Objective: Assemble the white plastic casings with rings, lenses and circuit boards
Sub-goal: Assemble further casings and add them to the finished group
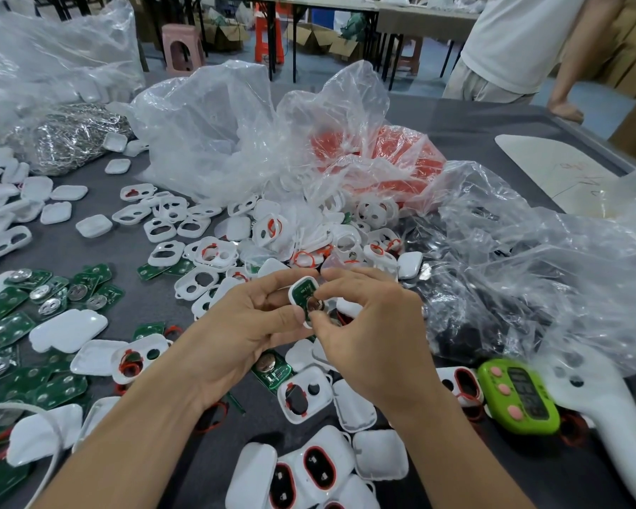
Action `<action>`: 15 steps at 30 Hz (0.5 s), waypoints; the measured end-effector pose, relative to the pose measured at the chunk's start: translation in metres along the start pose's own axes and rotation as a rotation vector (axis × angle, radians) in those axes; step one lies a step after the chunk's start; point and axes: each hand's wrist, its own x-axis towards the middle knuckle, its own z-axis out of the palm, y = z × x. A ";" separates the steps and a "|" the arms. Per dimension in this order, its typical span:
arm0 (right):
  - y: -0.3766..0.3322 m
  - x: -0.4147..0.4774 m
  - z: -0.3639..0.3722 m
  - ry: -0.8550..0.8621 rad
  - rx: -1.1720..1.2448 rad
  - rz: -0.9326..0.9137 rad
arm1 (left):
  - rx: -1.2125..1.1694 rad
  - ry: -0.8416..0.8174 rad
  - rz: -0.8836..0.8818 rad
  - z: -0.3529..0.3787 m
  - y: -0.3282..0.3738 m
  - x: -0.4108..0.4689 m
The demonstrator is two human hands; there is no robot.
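Observation:
My left hand grips a white plastic casing held up over the table, with a green circuit board and its round silver battery seated inside. My right hand pinches the casing's lower right edge, fingertips on the battery. Loose white casings with red rings lie spread across the middle of the table. Green circuit boards lie in a heap at the left. Finished casings with dark lenses lie at the bottom centre.
Clear plastic bags with parts stand behind the pile, one holding red rings. A green timer and a white handle-shaped device lie at the right. A person in a white shirt stands at the far right corner.

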 end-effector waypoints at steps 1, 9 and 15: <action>0.000 0.000 0.000 -0.003 -0.009 -0.003 | 0.001 0.005 -0.001 0.000 0.000 0.000; -0.002 0.000 0.001 -0.013 -0.056 0.004 | 0.006 -0.012 0.004 0.000 0.001 -0.001; -0.005 0.003 -0.008 0.011 -0.013 0.028 | -0.037 0.012 0.002 0.002 0.002 0.000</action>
